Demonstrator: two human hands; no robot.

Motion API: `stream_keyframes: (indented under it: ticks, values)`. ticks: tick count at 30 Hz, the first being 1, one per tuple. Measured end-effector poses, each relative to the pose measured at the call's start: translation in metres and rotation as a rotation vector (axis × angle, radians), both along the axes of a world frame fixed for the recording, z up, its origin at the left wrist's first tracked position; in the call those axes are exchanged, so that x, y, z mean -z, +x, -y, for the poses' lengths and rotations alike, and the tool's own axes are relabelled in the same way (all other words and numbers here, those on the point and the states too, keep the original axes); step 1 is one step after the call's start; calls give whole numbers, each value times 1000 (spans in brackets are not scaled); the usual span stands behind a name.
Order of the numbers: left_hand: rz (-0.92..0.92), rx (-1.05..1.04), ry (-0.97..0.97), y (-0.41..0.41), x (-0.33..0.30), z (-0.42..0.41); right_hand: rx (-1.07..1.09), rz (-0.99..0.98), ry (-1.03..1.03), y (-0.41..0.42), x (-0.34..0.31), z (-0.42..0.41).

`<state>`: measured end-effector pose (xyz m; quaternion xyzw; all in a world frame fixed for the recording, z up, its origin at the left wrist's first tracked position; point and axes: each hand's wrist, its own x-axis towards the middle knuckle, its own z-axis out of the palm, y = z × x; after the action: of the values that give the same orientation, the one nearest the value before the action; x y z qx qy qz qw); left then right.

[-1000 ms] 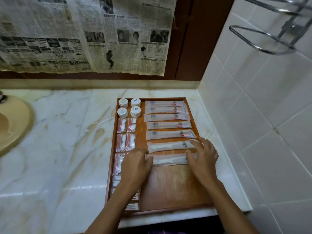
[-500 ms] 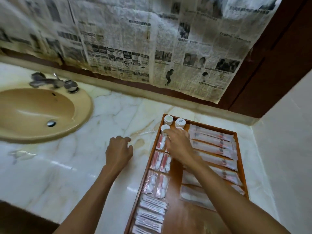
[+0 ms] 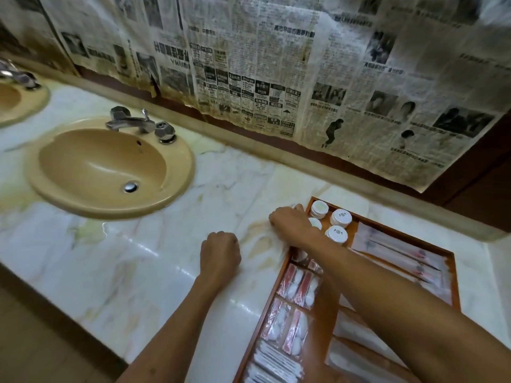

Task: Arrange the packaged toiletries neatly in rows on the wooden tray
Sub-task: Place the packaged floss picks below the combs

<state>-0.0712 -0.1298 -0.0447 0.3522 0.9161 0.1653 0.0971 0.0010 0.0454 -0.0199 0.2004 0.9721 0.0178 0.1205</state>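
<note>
Wooden tray (image 3: 453, 275): stood on the marble tabletop (image 3: 154, 244) at the right, its near end cut off by the frame edge.

Round white-capped containers (image 3: 340, 218): four, grouped in the tray's far left corner, one partly hidden behind the right hand.

Red-and-white sachets (image 3: 297, 283): laid in pairs down the tray's left column, nearer than the containers.

White stick packets (image 3: 276, 364): stacked crosswise at the near end of the same column.

Long clear sleeves (image 3: 398, 251): lay side by side along the tray's right half, partly covered by the right forearm.

Right hand (image 3: 290, 223): reached across the tray's far left corner, knuckles up, fingers curled down onto the tabletop just outside the rim, beside the containers; whether anything lay under the fingers could not be told.

Left hand (image 3: 219, 248): rested on the tabletop left of the tray, apart from it, fingers curled into a loose fist, nothing visible in it.

Tan oval sink (image 3: 110, 167): sat well to the left, with a chrome tap (image 3: 138, 124) at its far rim.

Newspaper sheets (image 3: 276, 64): covered the wall behind.
</note>
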Motion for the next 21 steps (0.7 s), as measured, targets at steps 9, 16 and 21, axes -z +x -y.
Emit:
stream_keyframes:
  ticks: [9,16,21]
  values:
    - [308,-167,416,16,-18,20,367,-666,-576,24,-11,11]
    - [447,-19,530,57,-37,29,715,-1055,-1151,129,-35,69]
    - [602,193,487,105,-43,33,931,-1094,-1047,220,-26,113]
